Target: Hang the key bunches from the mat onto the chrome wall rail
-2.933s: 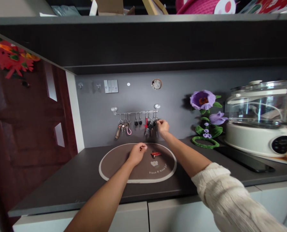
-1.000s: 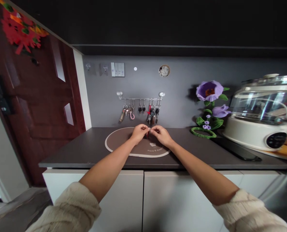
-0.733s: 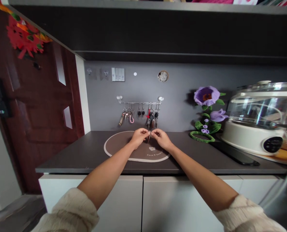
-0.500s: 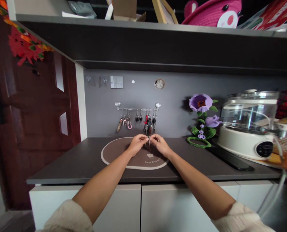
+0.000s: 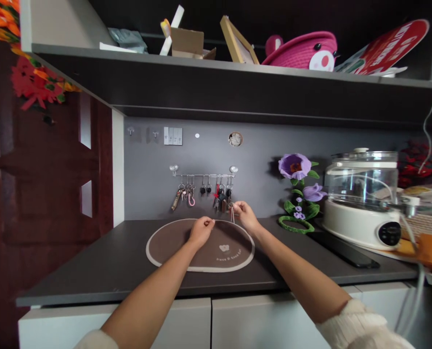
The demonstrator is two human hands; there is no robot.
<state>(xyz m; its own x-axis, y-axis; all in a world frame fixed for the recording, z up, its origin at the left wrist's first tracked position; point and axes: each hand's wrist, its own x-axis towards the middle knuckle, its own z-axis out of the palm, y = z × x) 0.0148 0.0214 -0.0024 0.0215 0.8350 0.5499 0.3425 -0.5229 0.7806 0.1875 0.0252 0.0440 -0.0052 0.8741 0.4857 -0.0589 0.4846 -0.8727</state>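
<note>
My right hand (image 5: pixel 245 216) is raised above the brown oval mat (image 5: pixel 172 242), pinching a key ring with a key (image 5: pixel 232 212) hanging from it, just below the right end of the wall key rack (image 5: pixel 203 175). Several key bunches (image 5: pixel 187 195) hang from that rack. My left hand (image 5: pixel 201 231) hovers low over the mat with its fingers curled; what they hold, if anything, is too small to see.
The mat lies on a dark countertop (image 5: pixel 103 271) over white cabinets. A purple flower ornament (image 5: pixel 298 189) and a white cooker with a glass lid (image 5: pixel 361 198) stand to the right. A brown door (image 5: pixel 45 194) is at the left, a cluttered shelf (image 5: pixel 208 68) overhead.
Both hands were pinched together on the key ring over the mat. Now they have parted: the right hand lifted the key toward the rack, the left dropped toward the mat.
</note>
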